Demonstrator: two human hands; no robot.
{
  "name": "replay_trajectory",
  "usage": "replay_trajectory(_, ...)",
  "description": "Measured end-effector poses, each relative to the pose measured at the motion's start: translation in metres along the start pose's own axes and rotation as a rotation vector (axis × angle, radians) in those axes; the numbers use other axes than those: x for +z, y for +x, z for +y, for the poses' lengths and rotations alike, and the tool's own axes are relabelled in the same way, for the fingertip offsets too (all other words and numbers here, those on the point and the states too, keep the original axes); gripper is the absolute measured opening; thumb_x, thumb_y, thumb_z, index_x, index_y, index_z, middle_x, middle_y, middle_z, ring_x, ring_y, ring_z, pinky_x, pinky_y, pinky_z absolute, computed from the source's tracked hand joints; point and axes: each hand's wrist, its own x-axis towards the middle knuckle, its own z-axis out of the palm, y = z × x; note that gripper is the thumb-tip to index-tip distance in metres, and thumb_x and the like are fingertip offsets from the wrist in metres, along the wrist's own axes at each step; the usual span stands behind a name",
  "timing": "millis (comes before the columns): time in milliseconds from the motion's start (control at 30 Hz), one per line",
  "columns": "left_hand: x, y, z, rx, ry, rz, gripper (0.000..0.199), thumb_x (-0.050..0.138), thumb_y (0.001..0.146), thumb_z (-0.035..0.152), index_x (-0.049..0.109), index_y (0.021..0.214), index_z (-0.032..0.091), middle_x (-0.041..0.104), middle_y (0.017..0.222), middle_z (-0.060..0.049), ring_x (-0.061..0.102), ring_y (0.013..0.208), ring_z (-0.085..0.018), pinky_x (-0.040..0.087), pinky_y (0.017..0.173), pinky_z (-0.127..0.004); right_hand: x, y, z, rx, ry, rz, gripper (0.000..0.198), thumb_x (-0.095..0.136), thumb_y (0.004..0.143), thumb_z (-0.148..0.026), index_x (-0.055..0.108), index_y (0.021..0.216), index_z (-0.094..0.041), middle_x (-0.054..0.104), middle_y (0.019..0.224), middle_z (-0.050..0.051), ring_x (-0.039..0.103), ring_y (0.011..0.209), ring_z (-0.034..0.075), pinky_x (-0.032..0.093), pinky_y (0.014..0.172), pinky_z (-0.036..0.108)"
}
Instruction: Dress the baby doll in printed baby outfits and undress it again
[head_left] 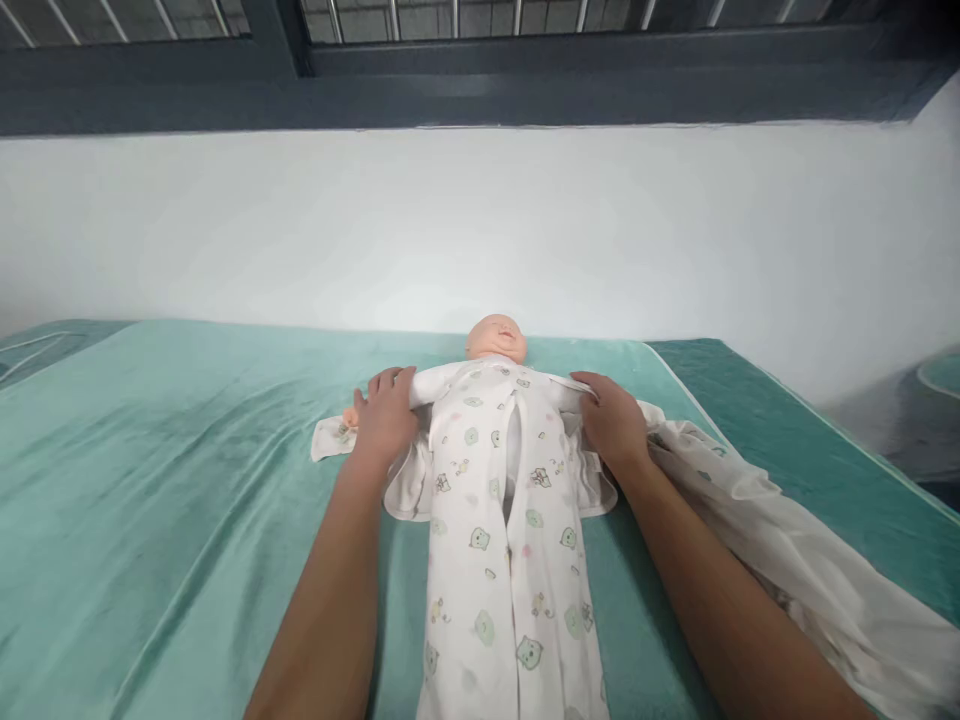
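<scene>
A baby doll lies on its back, its head toward the wall. Over its body is spread a white baby garment printed with green animals, with a slit down the front. My left hand is closed around the sleeve on the left, and the doll's small hand shows just beyond it. On the other side my right hand grips the right sleeve near its end. Another white cloth layer sticks out from beneath the garment on both sides. The doll's legs are hidden.
The bed has a green sheet with folds on the left. A crumpled white cloth or bag lies at the right, beside my right forearm. Behind the bed stands a white wall under a dark barred window frame.
</scene>
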Motion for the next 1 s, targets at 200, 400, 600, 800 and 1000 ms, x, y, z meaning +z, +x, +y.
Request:
replay_trajectory(200,-0.034,-0.020,0.056,0.299,-0.554,0.020,0.043,0.034,0.089,0.015,0.062,0.120,0.025,0.063,0.128,-0.001,0.056,0.120,-0.018,0.044,0.106,-0.035,0.000,0.005,0.003,0.125,-0.046,-0.031,0.038,0.042,0.088,-0.022,0.065,0.118,-0.023,0.069,0.115,0.007,0.061,0.108,0.028,0.041,0.089,0.038)
replay_trajectory(400,-0.046,-0.006,0.129,0.522,-0.273,-0.191,0.037,0.037,0.095,0.031,0.067,0.116,0.024,0.066,0.128,-0.001,0.056,0.122,-0.022,0.043,0.105,-0.038,-0.002,0.006,-0.004,0.162,-0.075,-0.046,0.032,0.043,0.092,-0.027,0.065,0.114,-0.023,0.070,0.109,0.007,0.061,0.104,0.027,0.037,0.085,0.036)
replay_trajectory(600,-0.029,0.033,0.193,0.506,0.289,-0.565,0.032,0.052,0.084,0.018,0.067,0.113,0.018,0.072,0.109,-0.012,0.069,0.094,-0.026,0.052,0.079,-0.035,-0.004,0.008,-0.002,0.174,-0.044,-0.067,0.031,0.043,0.092,-0.025,0.065,0.113,-0.023,0.070,0.111,0.006,0.059,0.107,0.026,0.035,0.087,0.035)
replay_trajectory(800,0.006,0.041,0.227,0.526,0.413,-0.589,0.028,0.058,0.082,0.018,0.069,0.108,0.015,0.066,0.122,-0.017,0.058,0.117,-0.034,0.045,0.098,-0.047,-0.007,0.009,-0.004,0.168,-0.023,-0.106,0.029,0.042,0.093,-0.024,0.066,0.109,-0.023,0.070,0.110,0.007,0.058,0.109,0.025,0.033,0.089,0.035)
replay_trajectory(1000,0.020,0.056,0.228,0.484,0.478,-0.668,0.044,0.065,0.076,0.021,0.063,0.120,0.021,0.067,0.121,-0.015,0.063,0.112,-0.032,0.047,0.095,-0.046,-0.011,0.010,-0.002,0.177,0.009,-0.115,0.032,0.041,0.091,-0.020,0.063,0.115,-0.022,0.070,0.110,0.008,0.060,0.108,0.026,0.034,0.088,0.036)
